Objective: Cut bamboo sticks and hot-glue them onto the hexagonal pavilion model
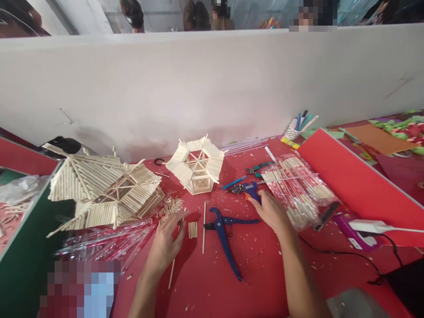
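Observation:
My left hand (pixel 165 240) lies on the red table (pixel 258 274), fingers stretched toward a small row of cut sticks (pixel 192 229) and a heap of short stick pieces (pixel 170 206). It holds nothing. My right hand (pixel 270 211) reaches over to the blue glue gun (pixel 247 190), its fingertips touching the gun's handle. Between the hands lie blue cutting pliers (pixel 225 234) and a long thin stick (pixel 204 227). A small hexagonal stick roof model (pixel 197 165) stands behind them.
A large stick roof structure (pixel 102 187) sits at the left above crumpled clear wrappers (pixel 106 240). Packs of chopsticks (pixel 298 185) lie at the right, beside green pliers (pixel 256 168), a purple device with a white plug (pixel 361 227) and a black cable (pixel 347 256). A white partition (pixel 212 88) closes the back; people sit beyond it.

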A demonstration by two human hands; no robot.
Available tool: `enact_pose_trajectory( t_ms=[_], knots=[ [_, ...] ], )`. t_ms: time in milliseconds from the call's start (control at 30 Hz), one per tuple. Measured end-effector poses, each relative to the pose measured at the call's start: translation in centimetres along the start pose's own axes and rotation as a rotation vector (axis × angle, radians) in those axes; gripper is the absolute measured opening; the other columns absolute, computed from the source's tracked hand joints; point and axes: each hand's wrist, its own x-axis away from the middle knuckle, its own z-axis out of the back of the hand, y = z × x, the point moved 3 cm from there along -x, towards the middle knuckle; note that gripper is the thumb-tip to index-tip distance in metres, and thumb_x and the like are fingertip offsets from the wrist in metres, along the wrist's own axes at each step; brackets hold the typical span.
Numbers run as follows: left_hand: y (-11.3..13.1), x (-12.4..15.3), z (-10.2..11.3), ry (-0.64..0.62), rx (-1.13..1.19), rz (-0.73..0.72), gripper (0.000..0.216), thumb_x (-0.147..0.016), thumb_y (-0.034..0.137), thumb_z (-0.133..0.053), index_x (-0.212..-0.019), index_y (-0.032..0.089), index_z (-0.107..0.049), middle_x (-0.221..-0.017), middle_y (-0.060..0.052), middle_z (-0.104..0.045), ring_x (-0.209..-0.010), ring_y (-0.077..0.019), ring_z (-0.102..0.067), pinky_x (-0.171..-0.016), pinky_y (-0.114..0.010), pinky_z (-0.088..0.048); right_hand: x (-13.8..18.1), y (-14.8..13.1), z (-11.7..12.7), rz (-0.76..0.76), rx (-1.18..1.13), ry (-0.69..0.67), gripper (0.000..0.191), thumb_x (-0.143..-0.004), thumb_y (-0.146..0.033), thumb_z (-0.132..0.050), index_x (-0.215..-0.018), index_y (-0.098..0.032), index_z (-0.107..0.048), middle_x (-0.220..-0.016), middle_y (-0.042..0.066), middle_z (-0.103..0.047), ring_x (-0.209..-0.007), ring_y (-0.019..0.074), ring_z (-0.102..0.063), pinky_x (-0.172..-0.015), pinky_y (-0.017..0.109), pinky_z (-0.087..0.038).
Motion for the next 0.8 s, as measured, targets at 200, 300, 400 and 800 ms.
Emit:
enact_pose_trajectory(
  t_ms=[200,300,400,800],
  knots=[
    [0.5,0.3,-0.6,-0.029,-0.004,-0.104,0.03,-0.1,0.016,-0.047,-0.122,0.022,-0.066,-0.114,-0.008,-0.074,-0.107,-0.0199,-0.072,-0.09,-0.03,-0.058,0.1,0.3,1.2,0.004,-0.481,-0.063,0.026,-0.1,-0.049,-0.041,-0.103,-0.023,-0.048,-0.081,0.004,-0.068,-0.072,0.0224,-0.067,-0.068,0.033,-0.048],
    [0.3,0.6,-0.9,-0.066,0.018,-0.097,0.032,-0.101,0.015,-0.044,-0.126,0.022,-0.063,-0.113,-0.008,-0.074,-0.106,-0.0203,-0.072,-0.089,-0.031,-0.058,0.4,0.0,2.0,0.13,-0.841,-0.037,0.032,-0.099,-0.054,-0.045,-0.101,-0.023,-0.05,-0.069,-0.002,-0.059,-0.062,0.0172,-0.058,-0.064,0.03,-0.047],
    [0.6,0.6,-0.8,-0.083,0.032,-0.113,0.034,-0.102,0.015,-0.043,-0.13,0.023,-0.062,-0.114,-0.009,-0.073,-0.105,-0.0204,-0.071,-0.088,-0.032,-0.058,0.4,-0.4,2.4,0.182,-1.086,-0.026,0.032,-0.097,-0.054,-0.049,-0.097,-0.023,-0.056,-0.074,0.0,-0.062,-0.065,0.0176,-0.059,-0.067,0.031,-0.049],
    [1.9,-0.1,1.6,-0.045,-0.102,-0.256,0.042,-0.098,0.008,-0.042,-0.134,0.023,-0.059,-0.118,-0.01,-0.069,-0.107,-0.018,-0.069,-0.091,-0.027,-0.056,0.9,-2.4,1.3,0.254,-1.348,-0.02,0.032,-0.076,-0.049,-0.076,-0.09,-0.024,-0.063,-0.078,0.005,-0.069,-0.073,0.0238,-0.067,-0.071,0.04,-0.054]
  ],
)
